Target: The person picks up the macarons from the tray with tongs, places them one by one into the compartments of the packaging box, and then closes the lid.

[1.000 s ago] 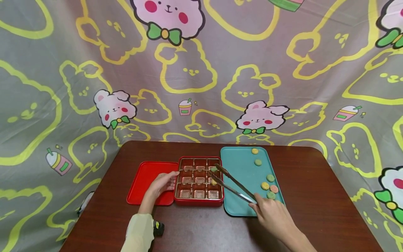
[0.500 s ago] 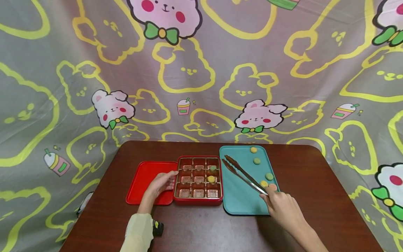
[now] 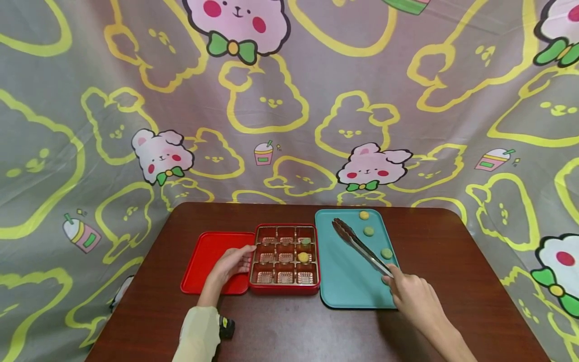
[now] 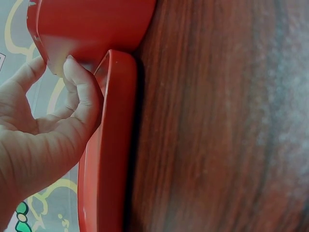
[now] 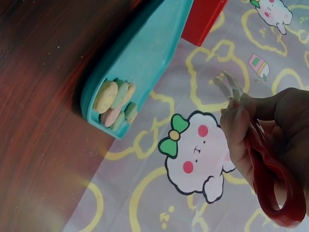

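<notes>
My left hand holds the left side of a red box; in the left wrist view the thumb is at its rim and bent fingers lie against its wall. A gold divided insert splits the box into compartments. A green macaron sits in the back right compartment, a yellow macaron in the one before it. My right hand grips metal tongs with red handles. The tongs' arms lie close together over the teal tray, nothing visible between their tips.
Along the tray's right side lie a yellow macaron, a green macaron and another green macaron. More macarons cluster at one tray end. Left of the box is a shallow red tray on the brown table.
The right hand and tongs have moved right, from over the box to over the teal tray. The tongs' arms have come together. The yellow macaron stays in the box; the left hand has kept its place.
</notes>
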A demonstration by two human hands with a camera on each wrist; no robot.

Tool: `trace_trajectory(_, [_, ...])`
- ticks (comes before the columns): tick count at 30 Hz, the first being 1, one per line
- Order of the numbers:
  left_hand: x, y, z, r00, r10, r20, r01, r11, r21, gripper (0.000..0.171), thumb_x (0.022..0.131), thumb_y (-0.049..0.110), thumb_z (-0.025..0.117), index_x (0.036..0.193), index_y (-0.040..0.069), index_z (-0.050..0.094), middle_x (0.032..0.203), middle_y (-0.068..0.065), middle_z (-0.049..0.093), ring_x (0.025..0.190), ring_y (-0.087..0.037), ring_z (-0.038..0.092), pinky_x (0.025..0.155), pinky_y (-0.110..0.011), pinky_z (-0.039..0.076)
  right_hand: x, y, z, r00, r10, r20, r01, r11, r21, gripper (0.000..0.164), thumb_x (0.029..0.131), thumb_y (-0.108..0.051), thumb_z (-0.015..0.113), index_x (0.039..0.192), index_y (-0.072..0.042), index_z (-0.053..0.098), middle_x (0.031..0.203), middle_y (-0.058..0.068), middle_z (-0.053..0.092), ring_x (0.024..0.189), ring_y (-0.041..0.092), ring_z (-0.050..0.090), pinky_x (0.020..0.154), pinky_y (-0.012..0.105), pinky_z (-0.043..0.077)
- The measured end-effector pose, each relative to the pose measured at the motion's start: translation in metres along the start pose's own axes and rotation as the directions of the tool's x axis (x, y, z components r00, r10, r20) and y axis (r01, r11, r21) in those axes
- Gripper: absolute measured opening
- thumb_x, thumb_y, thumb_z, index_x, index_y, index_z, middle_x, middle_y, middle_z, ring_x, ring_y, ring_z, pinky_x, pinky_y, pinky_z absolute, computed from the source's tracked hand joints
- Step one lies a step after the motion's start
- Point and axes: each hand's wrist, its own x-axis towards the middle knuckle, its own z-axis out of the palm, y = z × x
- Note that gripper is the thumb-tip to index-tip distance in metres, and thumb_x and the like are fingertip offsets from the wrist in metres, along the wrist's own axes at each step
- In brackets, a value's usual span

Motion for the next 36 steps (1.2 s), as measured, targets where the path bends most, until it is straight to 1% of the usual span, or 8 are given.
trace_trajectory(2, [0.0,0.0,0.0,1.0,0.004,0.001,-0.004,1.0,0.004,0.033,0.098,0.035,0.068,0.084,0.005,0.07,0.076,-0.003,0.066,0.067,-0.015,0.059,0.064,-0.024,0.055,0.001,0.0,-0.003,0.998,0.045,0.039,-0.045,0.999,0.003,0.026,0.088,-0.007,0.08,0.108,0.002,0.067,0.056,-0.008,0.051,0.043,0.018,0.047,0.039,0.038,0.037])
trace_trajectory(5, [0.001,0.0,0.0,1.0,-0.001,-0.006,0.001,1.0,-0.001,0.033,0.097,0.035,0.068,0.084,0.006,0.07,0.076,-0.003,0.066,0.066,-0.015,0.059,0.064,-0.023,0.055,0.002,0.002,-0.006,0.993,0.087,0.08,-0.086,0.996,-0.007,0.022,0.091,-0.008,0.077,0.105,0.004,0.065,0.056,-0.007,0.046,0.045,0.017,0.044,0.041,0.038,0.038])
trace_trajectory(11, [0.0,-0.001,0.0,1.0,-0.001,-0.005,0.001,1.0,0.007,0.033,0.098,0.035,0.068,0.084,0.005,0.07,0.076,-0.003,0.066,0.066,-0.015,0.058,0.064,-0.023,0.055,0.001,0.009,-0.009,0.985,0.128,0.111,-0.126,0.992,-0.025,0.021,0.095,-0.01,0.074,0.093,-0.001,0.055,0.054,-0.004,0.035,0.046,0.016,0.036,0.042,0.036,0.033])
trace_trajectory(18, [0.0,0.0,0.001,1.0,0.001,-0.008,-0.001,1.0,-0.001,0.033,0.098,0.035,0.068,0.083,0.006,0.069,0.075,-0.003,0.065,0.066,-0.015,0.058,0.064,-0.023,0.054,0.0,0.029,-0.005,0.975,0.167,0.146,-0.164,0.986,-0.034,0.021,0.099,-0.011,0.069,0.1,0.002,0.053,0.055,-0.001,0.038,0.048,0.017,0.04,0.043,0.037,0.036])
trace_trajectory(22, [0.0,-0.001,0.0,1.0,0.009,-0.009,-0.009,1.0,0.003,0.033,0.098,0.036,0.068,0.083,0.006,0.069,0.075,-0.003,0.065,0.066,-0.015,0.058,0.064,-0.023,0.054,0.0,0.042,-0.002,0.967,0.191,0.169,-0.185,0.981,-0.054,0.024,0.099,-0.013,0.069,0.098,0.003,0.051,0.056,0.001,0.037,0.048,0.018,0.04,0.045,0.037,0.035])
trace_trajectory(27, [0.001,-0.002,0.0,1.0,0.013,-0.004,-0.013,1.0,-0.001,0.033,0.098,0.036,0.068,0.082,0.006,0.069,0.074,-0.003,0.065,0.066,-0.015,0.059,0.064,-0.024,0.054,-0.001,0.056,0.003,0.953,0.237,0.188,-0.229,0.971,-0.062,0.026,0.101,-0.017,0.066,0.098,0.004,0.051,0.056,0.003,0.038,0.049,0.022,0.043,0.046,0.041,0.037])
trace_trajectory(31, [0.001,-0.002,-0.001,1.0,0.012,-0.006,-0.012,1.0,0.004,0.034,0.098,0.036,0.068,0.084,0.005,0.07,0.076,-0.003,0.067,0.067,-0.015,0.059,0.064,-0.024,0.054,-0.003,0.064,0.007,0.948,0.254,0.19,-0.249,0.967,-0.052,0.026,0.102,-0.018,0.065,0.097,0.004,0.052,0.056,0.004,0.04,0.049,0.024,0.045,0.045,0.044,0.038])
trace_trajectory(36, [0.001,-0.002,-0.001,1.0,0.011,-0.01,-0.011,1.0,0.012,0.034,0.097,0.036,0.069,0.086,0.005,0.071,0.078,-0.004,0.067,0.068,-0.016,0.059,0.065,-0.024,0.055,-0.005,0.071,0.012,0.935,0.277,0.223,-0.272,0.961,-0.051,0.027,0.102,-0.019,0.064,0.096,0.004,0.052,0.057,0.004,0.042,0.05,0.025,0.046,0.046,0.045,0.039])
